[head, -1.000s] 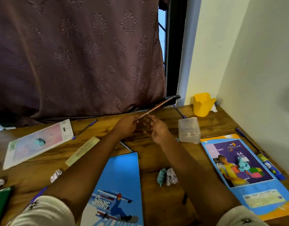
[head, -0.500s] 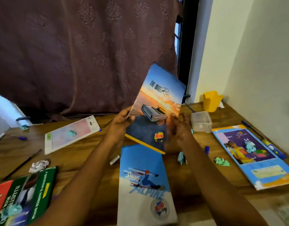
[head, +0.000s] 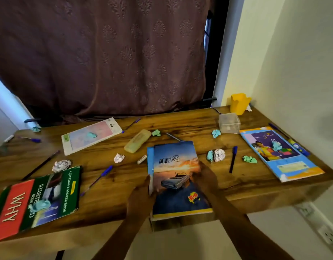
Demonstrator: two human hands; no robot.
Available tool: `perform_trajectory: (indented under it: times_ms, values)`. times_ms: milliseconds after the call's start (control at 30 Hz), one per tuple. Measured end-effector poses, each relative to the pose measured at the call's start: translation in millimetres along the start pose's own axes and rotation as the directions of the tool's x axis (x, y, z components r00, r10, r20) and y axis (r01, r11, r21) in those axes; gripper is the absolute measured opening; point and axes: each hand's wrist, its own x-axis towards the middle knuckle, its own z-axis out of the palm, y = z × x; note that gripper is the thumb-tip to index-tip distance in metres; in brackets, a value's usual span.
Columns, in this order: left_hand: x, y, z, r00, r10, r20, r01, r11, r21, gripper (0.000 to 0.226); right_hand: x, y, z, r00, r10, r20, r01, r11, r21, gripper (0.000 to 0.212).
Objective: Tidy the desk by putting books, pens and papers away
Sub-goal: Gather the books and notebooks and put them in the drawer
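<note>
Your left hand (head: 141, 194) grips the left edge of the notebook (head: 175, 171), thumb up along its side. Your right hand (head: 205, 177) holds the right edge with its fingers laid over the cover, though blur softens their outline. The notebook sits at lower centre of the frame, on top of a blue book (head: 150, 156) whose edge shows along its left and top, and its near end hangs past the front of the desk (head: 180, 122). The cover reads "THE QUIET Ride" above a car at sunset, with a red and yellow "Rio" mark lower down.

Just right of your right hand lie a white paper ball (head: 219, 154), a dark pen (head: 233, 158) and a green paper ball (head: 249, 159). Further right is a bright workbook (head: 278, 152) marked "64". Behind these, at upper right of the desk, stand a clear box (head: 229, 122) and a yellow cup (head: 238, 103).

Left of the notebook lie a small stick (head: 141, 159), a pale pencil case (head: 137, 140) and a blue pen (head: 100, 177). A white pad (head: 77, 141) carries a teal paper ball (head: 91, 135). At lower left, a green and red book (head: 64, 188) reads "WHY" and "A QUESTION & ANSWER BOOK". A brown curtain (head: 105, 53) hangs behind the desk.
</note>
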Motion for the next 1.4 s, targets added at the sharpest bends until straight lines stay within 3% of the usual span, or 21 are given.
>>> perform_trajectory:
  times_ms: [67, 133, 200, 300, 467, 533, 633, 700, 900, 1000, 1133, 1233, 1300, 1400]
  values:
    - [-8.6, -3.6, 13.5, 0.996, 0.001, -0.088, 0.005, 0.998, 0.066, 0.057, 0.3, 5.8, 5.6, 1.0, -0.013, 0.008, 0.014, 0.983, -0.183, 0.047]
    - [-17.5, -0.4, 15.0, 0.991, 0.033, -0.13, -0.037, 0.999, -0.028, 0.057, 3.1, 3.3, 6.3, 1.0, 0.01, 0.016, -0.006, 0.97, -0.242, 0.052]
    - [-17.1, 2.1, 12.5, 0.985, 0.047, -0.166, -0.068, 0.99, -0.123, 0.049, 6.6, 0.6, 8.8, 1.0, 0.011, 0.021, -0.005, 0.964, -0.265, 0.052]
    - [-13.4, 6.8, 2.7, 0.98, 0.06, -0.191, -0.082, 0.991, -0.11, 0.037, 10.7, -3.9, 14.4, 1.0, -0.009, 0.026, 0.017, 0.954, -0.298, 0.055]
    - [-11.7, 8.5, 4.7, 0.984, 0.14, -0.11, -0.15, 0.985, -0.09, 0.044, 13.8, -13.3, 9.7, 0.998, 0.002, 0.07, 0.023, 0.934, -0.356, 0.057]
    - [-10.8, 11.3, 5.5, 0.985, 0.122, -0.121, -0.132, 0.988, -0.078, 0.045, 6.6, -14.4, 1.3, 0.997, -0.019, 0.074, 0.04, 0.952, -0.304, 0.05]
    - [-12.3, 34.5, -0.4, 0.969, 0.161, -0.188, -0.169, 0.985, -0.028, 0.049, -11.3, -5.6, -26.8, 0.991, -0.104, -0.084, 0.089, 0.982, -0.167, 0.036]
    - [-13.7, 64.1, -5.0, 0.937, 0.27, -0.221, -0.283, 0.959, -0.027, 0.048, -17.7, 5.2, -56.4, 0.966, -0.113, -0.231, 0.091, 0.991, -0.102, 0.035]
    - [-6.2, 199.4, 20.9, 0.755, 0.635, -0.164, -0.649, 0.759, -0.048, 0.044, 16.9, 91.2, -162.4, 0.91, -0.001, -0.415, -0.055, 0.991, -0.124, 0.026]
    - [10.5, 278.0, 49.7, 0.733, 0.68, -0.008, -0.68, 0.733, 0.021, 0.049, 43.1, 132.4, -202.3, 0.926, 0.072, -0.372, -0.159, 0.965, -0.21, 0.029]
    - [42.9, 361.8, 87.4, 0.737, 0.669, 0.094, -0.676, 0.725, 0.135, 0.049, 80.3, 167.6, -240.4, 0.972, 0.0, -0.236, -0.083, 0.936, -0.342, 0.042]
    - [67.5, 385.7, 111.2, 0.806, 0.569, 0.165, -0.592, 0.783, 0.19, 0.057, 106.2, 181.6, -253.0, 0.993, -0.096, -0.064, 0.059, 0.897, -0.438, 0.049]
    - [75.1, 387.0, 125.8, 0.829, 0.52, 0.205, -0.556, 0.804, 0.209, 0.065, 115.9, 193.0, -254.9, 0.993, -0.11, 0.052, 0.121, 0.864, -0.489, 0.043]
    - [73.6, 381.3, 140.5, 0.849, 0.481, 0.217, -0.522, 0.828, 0.206, 0.069, 107.3, 202.8, -258.8, 0.99, -0.122, 0.071, 0.141, 0.879, -0.456, 0.031]
